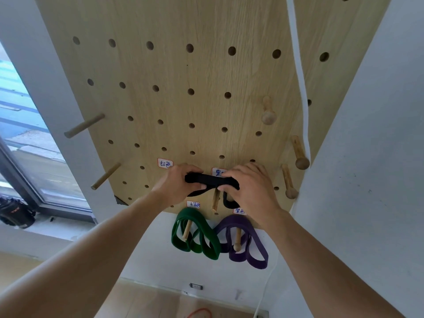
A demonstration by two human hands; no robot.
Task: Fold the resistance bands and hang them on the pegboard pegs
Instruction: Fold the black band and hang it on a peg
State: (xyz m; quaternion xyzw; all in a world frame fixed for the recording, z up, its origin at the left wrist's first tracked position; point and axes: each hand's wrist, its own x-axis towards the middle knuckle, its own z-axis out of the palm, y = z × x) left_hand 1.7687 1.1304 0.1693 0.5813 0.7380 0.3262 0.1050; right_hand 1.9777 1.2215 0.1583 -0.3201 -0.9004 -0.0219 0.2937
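We held the folded black band against the pegboard, left hand and right hand each with fingers closed on it, just above a bare peg, green band and purple band hung on pegs below.

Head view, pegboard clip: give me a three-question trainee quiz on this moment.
1. True or false: the folded green resistance band hangs on a wooden peg.
2. Which band do the left hand and right hand hold? A purple B black C red
3. Fill in: the purple resistance band hangs to the ___ of the green one.

Key: 1 true; 2 B, the black resistance band; 3 right.
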